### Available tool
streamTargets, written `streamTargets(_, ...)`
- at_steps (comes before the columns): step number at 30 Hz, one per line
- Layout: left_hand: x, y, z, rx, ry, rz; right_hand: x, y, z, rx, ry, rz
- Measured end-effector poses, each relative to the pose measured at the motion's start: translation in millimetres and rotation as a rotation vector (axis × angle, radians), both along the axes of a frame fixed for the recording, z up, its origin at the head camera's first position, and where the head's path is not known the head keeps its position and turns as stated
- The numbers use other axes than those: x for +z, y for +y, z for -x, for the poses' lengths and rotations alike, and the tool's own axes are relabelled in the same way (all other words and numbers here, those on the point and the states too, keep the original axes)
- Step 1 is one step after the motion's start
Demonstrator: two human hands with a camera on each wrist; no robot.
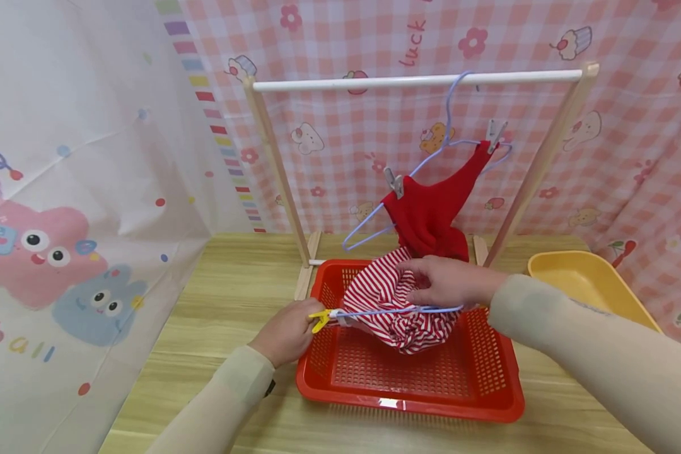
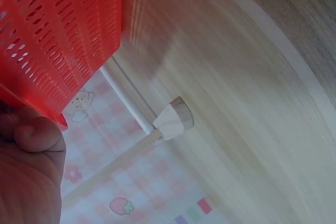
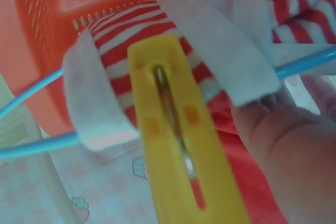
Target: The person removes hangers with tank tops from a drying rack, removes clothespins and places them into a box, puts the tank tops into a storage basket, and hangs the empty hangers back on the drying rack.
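Note:
A red-and-white striped garment (image 1: 383, 287) hangs bunched on a blue clothes hanger (image 1: 369, 313), low over a red perforated basket (image 1: 408, 403). My left hand (image 1: 286, 334) grips the hanger's left end, right beside a yellow clothespin (image 1: 320, 320). In the left wrist view its fingers (image 2: 39, 135) curl at the basket's rim. From above, my right hand (image 1: 448, 280) holds the garment between thumb and forefinger. The right wrist view has another yellow clothespin (image 3: 173, 124) near the garment's white-edged strap (image 3: 220, 45), with my thumb against the strap; in the head view my forearm hides that clothespin.
Behind the basket stands a wooden rack with a white rod (image 1: 346, 83). On it hangs another hanger with a red garment (image 1: 431, 211), held by two grey clothespins (image 1: 394, 183). A yellow bin (image 1: 567, 271) sits at the right; a patterned curtain (image 1: 329, 44) closes the back.

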State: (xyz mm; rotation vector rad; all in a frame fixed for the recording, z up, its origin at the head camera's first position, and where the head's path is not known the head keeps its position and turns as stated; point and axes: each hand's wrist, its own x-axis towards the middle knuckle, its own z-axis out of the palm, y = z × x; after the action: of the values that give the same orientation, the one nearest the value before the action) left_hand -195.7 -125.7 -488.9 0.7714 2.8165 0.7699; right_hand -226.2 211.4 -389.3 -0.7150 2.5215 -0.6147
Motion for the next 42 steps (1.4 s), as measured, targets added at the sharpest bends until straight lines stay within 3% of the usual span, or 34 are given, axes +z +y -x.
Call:
streamTargets(8,-1.2,-0.3,0.3,-0.018,0.041,0.028,-8.1,-8.9,3.8,0.057,-0.133,-0.105)
streamTargets(14,-1.2,-0.1,-0.4,-0.01,0.034,0.025,-8.0,-9.8,7.6,0.144,-0.118,-0.147)
streamTargets(18,-1.8,-0.6,-0.4,-0.007,0.036,0.026,-6.8,-7.9,8.1,0.181,-0.139,-0.104)
streamTargets(24,-1.3,-1.0,-0.4,-0.006,0.023,0.012,-0.7,-5.9,6.9,0.234,-0.1,-0.071)
streamTargets(29,0.6,-1.0,-0.8,0.002,0.001,0.007,4.9,-4.0,5.2,0.188,-0.149,-0.033)
streamTargets(36,1.5,-1.3,-0.6,-0.003,-0.004,0.009,-0.3,-2.0,4.1,0.132,-0.285,0.025)
streamTargets(39,1.9,-1.4,-0.4,-0.004,-0.007,0.012,-2.4,-1.3,3.7,0.113,-0.247,0.016)
streamTargets(42,2.6,-1.2,-0.2,-0.006,-0.003,0.014,-3.1,-0.8,3.6,0.055,-0.139,-0.039)
